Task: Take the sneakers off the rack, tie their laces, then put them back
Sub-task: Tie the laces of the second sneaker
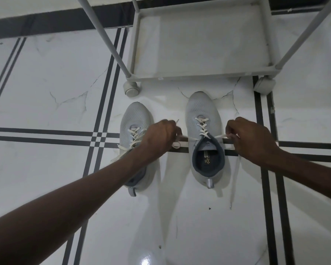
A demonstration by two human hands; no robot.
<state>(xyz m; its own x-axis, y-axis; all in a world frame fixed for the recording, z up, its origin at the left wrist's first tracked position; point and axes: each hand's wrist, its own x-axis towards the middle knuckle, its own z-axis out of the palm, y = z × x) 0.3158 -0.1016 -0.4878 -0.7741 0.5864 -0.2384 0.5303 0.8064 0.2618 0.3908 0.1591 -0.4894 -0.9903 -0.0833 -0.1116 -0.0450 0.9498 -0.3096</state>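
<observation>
The floor (46, 83) is glossy white tile crossed by paired black stripes; it carries everything in view. The rack (199, 73) stands on castors at the far edge of the floor area, its bottom shelf bare and its grey posts rising out of view.

Both sneakers sit on the floor just in front of the rack, toes pointing toward it, side by side and apart from each other. The right sneaker (203, 111) is pale grey with a dark collar and lies slightly nearer the rack, its toe close to the rack's front rail. The left sneaker (136, 115) is the same colour; my left forearm crosses over its heel half. Its laces lie loose across the tongue, one end trailing off its left side onto the floor.

My left hand (159, 136) is closed in the gap between the two sneakers, pinching one end of the right sneaker's lace (202, 127). My right hand (250, 138) is closed just right of the right sneaker, pinching the other end. The lace runs taut sideways from the top eyelets to each hand. A free length hangs below my right hand and trails along the floor beside the heel.
</observation>
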